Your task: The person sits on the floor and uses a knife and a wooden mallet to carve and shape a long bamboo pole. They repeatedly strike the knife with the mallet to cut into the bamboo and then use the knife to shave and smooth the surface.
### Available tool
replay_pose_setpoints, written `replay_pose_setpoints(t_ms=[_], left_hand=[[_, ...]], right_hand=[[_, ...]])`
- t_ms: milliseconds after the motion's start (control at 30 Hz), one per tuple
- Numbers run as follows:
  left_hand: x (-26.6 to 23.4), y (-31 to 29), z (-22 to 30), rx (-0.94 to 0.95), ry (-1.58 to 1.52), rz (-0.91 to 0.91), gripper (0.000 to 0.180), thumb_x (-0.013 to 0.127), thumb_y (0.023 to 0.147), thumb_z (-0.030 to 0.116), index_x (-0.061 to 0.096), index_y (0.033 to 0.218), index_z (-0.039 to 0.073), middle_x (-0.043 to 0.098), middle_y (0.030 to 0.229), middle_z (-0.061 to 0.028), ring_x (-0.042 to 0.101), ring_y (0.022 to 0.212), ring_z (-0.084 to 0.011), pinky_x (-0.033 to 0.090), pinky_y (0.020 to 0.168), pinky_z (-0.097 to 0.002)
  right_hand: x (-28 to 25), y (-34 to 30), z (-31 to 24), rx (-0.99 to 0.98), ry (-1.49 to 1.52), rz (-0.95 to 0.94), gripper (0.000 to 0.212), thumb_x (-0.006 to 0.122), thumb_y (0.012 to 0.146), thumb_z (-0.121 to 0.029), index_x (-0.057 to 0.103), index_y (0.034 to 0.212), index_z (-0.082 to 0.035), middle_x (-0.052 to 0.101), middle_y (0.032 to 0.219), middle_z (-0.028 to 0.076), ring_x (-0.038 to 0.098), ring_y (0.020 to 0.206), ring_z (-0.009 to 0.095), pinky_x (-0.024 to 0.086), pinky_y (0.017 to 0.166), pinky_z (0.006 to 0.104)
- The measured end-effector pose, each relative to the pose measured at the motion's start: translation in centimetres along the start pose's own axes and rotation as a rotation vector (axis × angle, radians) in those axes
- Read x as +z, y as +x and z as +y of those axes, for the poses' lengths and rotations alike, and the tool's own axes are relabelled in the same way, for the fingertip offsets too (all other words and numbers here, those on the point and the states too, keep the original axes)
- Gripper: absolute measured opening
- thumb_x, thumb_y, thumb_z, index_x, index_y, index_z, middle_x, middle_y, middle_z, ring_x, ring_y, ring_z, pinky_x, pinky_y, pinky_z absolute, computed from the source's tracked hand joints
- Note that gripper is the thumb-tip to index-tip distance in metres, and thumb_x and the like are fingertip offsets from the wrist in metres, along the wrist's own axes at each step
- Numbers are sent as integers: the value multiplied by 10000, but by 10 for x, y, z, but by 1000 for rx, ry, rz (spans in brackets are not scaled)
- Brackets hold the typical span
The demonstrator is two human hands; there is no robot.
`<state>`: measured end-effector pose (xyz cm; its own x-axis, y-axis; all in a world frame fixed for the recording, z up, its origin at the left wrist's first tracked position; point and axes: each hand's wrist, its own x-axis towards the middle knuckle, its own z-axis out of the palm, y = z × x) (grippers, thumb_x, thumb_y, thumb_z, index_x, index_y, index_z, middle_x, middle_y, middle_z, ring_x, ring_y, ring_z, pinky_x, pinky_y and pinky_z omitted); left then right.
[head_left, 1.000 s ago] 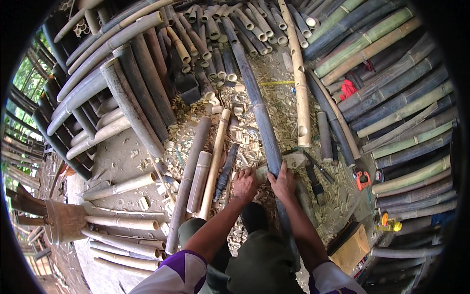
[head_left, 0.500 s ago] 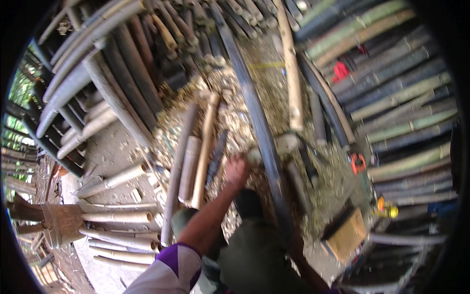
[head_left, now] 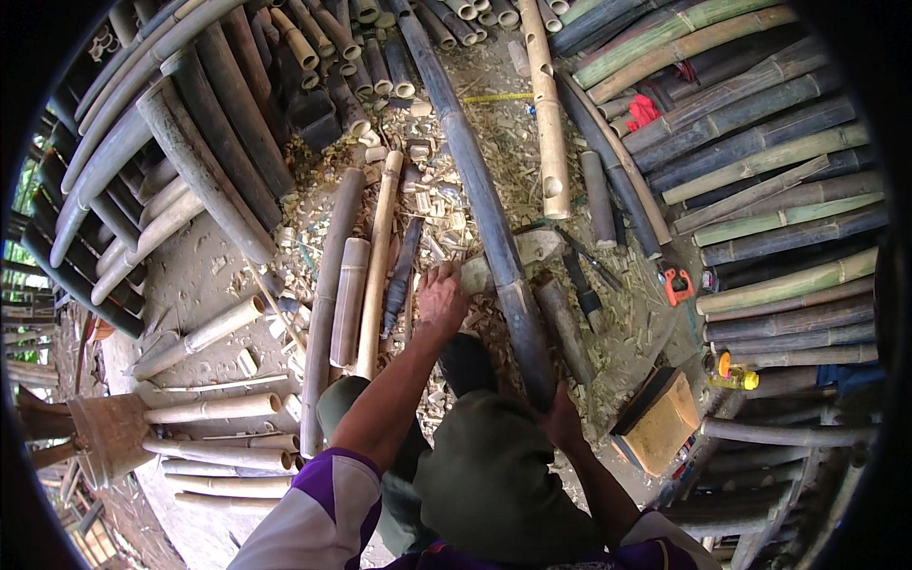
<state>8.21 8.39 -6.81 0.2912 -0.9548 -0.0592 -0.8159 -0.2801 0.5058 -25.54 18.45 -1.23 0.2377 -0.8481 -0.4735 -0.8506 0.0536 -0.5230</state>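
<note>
A long dark bamboo pole (head_left: 480,190) runs from the far side toward my legs, crossing over a flat block of wood (head_left: 537,249) on the ground. My right hand (head_left: 560,416) grips the pole's near end from its right side; part of the fingers is hidden. To the left of the pole, my left hand (head_left: 444,296) is low over the wood chips, beside the block's left end. Its fingers point forward, slightly bent and apart, and I see nothing held. Near it lies a dark, narrow sheath-like tool (head_left: 401,280), with a pale bamboo pole (head_left: 382,256) farther left.
Bamboo poles are stacked at left (head_left: 204,176) and right (head_left: 760,180). A holed pale bamboo (head_left: 546,114) lies beyond the block. An orange-handled tool (head_left: 677,286), a dark-handled tool (head_left: 581,290), a yellow bottle (head_left: 741,380) and an open box (head_left: 662,427) lie to the right.
The view has shifted and sharpened. My left hand has drawn slightly left, away from the block. My right hand at the pole's near end now shows more plainly.
</note>
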Motion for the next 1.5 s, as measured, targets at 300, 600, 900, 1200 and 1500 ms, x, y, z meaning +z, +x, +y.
replay_pose_setpoints(t_ms=[300, 600, 900, 1200, 1500], left_hand=[[1, -1, -10, -8, 47, 19, 485, 715, 835, 177, 633, 1307, 96, 634, 1269, -118, 584, 1217, -340, 439, 1075, -465], [17, 7, 2, 57, 96, 58, 373, 716, 875, 245, 683, 1220, 108, 632, 1198, -110, 586, 1205, -296, 405, 1057, -433], [29, 0, -9, 51, 42, 86, 738, 842, 727, 288, 592, 1372, 32, 615, 1271, -131, 558, 1267, -313, 382, 1114, -462], [16, -7, 6, 9, 27, 76, 759, 750, 823, 193, 460, 1516, 85, 565, 1431, -148, 521, 1343, -328, 357, 1155, -502], [-2, -4, 17, -86, -77, 83, 711, 769, 808, 298, 555, 1451, 83, 608, 1382, -174, 542, 1316, -363, 362, 1130, -528]], right_hand=[[-85, 32, -37, -1, -66, -32, 683, 670, 984, -471, 548, 1421, 40, 641, 1357, 294, 624, 1259, 441, 514, 1026, 483], [-40, 189, -130, -203, -464, -21, 738, 778, 850, -578, 671, 1159, 84, 694, 1140, 329, 679, 1077, 471, 538, 922, 520], [-36, 200, -106, -307, -352, -71, 654, 822, 844, -510, 648, 1095, 68, 703, 1056, 311, 667, 1064, 506, 537, 896, 544], [0, 220, -78, -268, 222, -15, 710, 916, 775, -407, 585, 1233, 23, 730, 1018, 159, 719, 879, 289, 578, 794, 427], [10, 225, -84, -178, 479, -71, 571, 913, 719, -247, 671, 1155, 29, 750, 978, 145, 726, 865, 266, 574, 814, 406]])
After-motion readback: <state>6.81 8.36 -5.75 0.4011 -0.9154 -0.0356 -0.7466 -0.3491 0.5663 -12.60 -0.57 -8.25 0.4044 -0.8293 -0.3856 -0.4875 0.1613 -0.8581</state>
